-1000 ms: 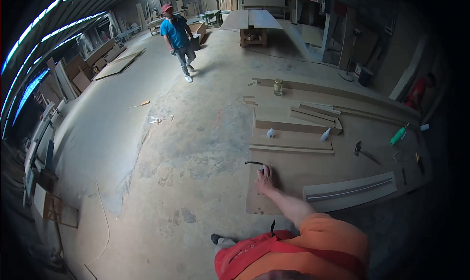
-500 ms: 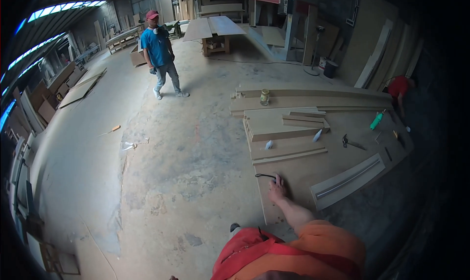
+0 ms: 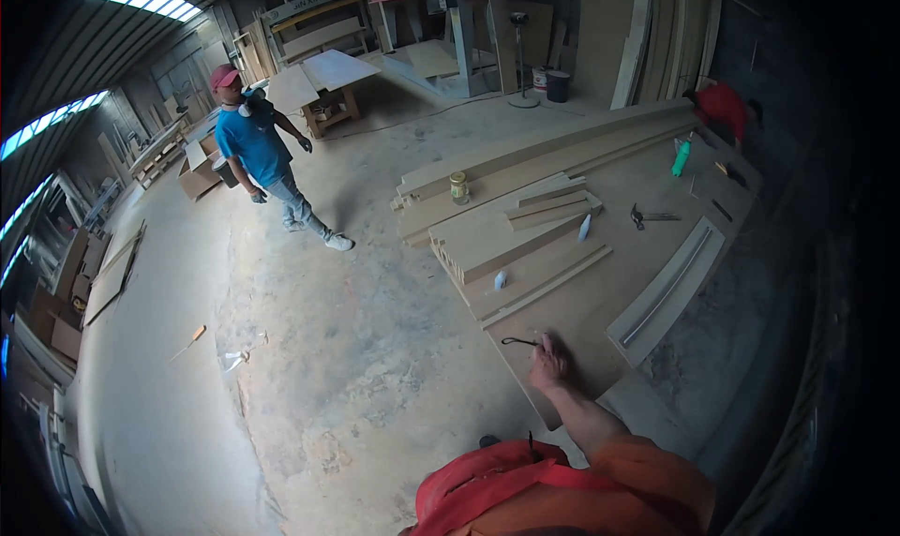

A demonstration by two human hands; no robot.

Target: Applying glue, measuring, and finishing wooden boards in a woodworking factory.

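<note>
One hand (image 3: 547,365) is being stretched forward and laid on a large flat board (image 3: 600,302) lying on the floor; which hand it is cannot be told with certainty, though the right is taken here. Its fingers (image 3: 546,342) are being held close together, touching the end of a thin dark looped wire (image 3: 518,341) that is resting on the board's near edge. Whether the wire is being gripped cannot be told. Farther along the board, a hammer (image 3: 649,217), a glass jar (image 3: 459,187) and a green bottle (image 3: 681,157) are lying well apart. A person in a blue shirt (image 3: 258,152) is standing nearby.
</note>
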